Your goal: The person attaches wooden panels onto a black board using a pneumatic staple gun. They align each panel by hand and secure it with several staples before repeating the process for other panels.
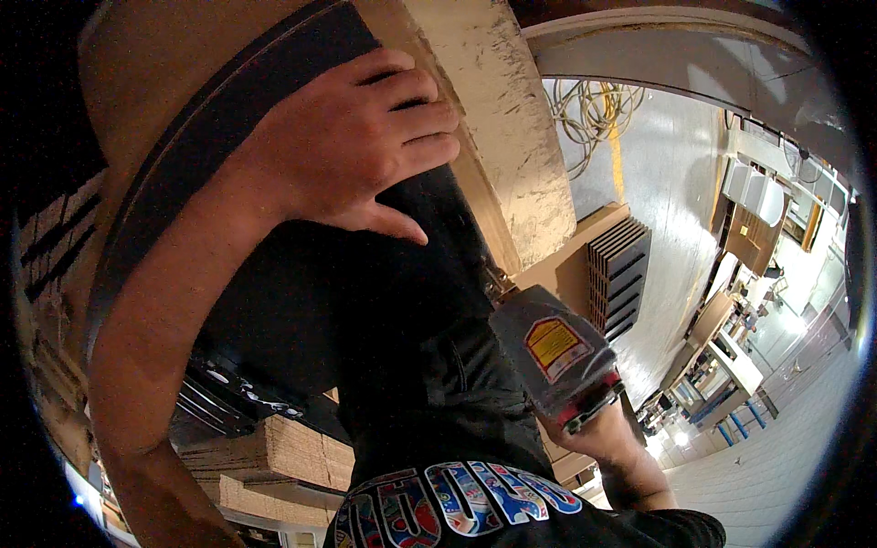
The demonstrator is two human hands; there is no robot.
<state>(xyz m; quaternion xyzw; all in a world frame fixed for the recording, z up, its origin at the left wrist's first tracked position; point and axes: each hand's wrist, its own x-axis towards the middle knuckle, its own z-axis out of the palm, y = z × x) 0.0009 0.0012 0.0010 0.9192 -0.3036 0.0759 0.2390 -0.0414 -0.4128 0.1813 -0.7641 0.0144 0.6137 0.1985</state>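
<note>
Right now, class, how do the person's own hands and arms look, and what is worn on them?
The left hand and left forearm are bare, no glove or watch showing. The right hand, partly hidden, also looks ungloved; a black sleeve shows on that arm.

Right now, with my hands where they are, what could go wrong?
The tool in your right hand has its front end close to the pale board; a slip might scuff it. Your left hand is at that board's edge farther along, so a slip that way could hit it. The coiled cable on the floor might trip you if you walk there.
</note>
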